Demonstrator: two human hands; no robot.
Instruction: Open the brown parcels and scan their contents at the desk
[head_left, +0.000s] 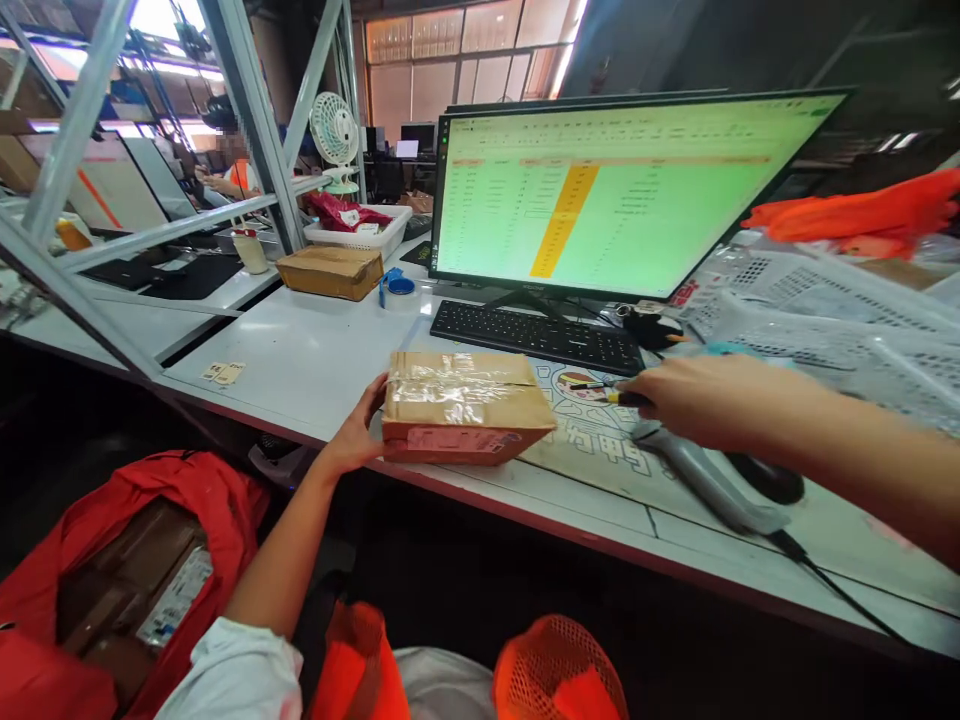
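Observation:
A taped cardboard box (469, 390) lies near the front edge of the white desk, with shiny clear tape across its top and a label on its front side. My left hand (356, 430) grips the box at its left end, fingers against the side. To the right of the box, my right hand (671, 395) is closed round a slim black-and-yellow tool (621, 398) whose thin tip points left toward the box; its exact kind is unclear. Below that hand rests a grey handheld scanner (709, 480) with its cable, beside a dark mouse (769, 478).
Behind the box stand a black keyboard (536, 335) and a monitor (615, 200). A blue tape roll (397, 287) and another cardboard box (330, 270) sit at the back left. White plastic baskets (825, 300) crowd the right. A red bag (232, 500) of parcels is low on the left.

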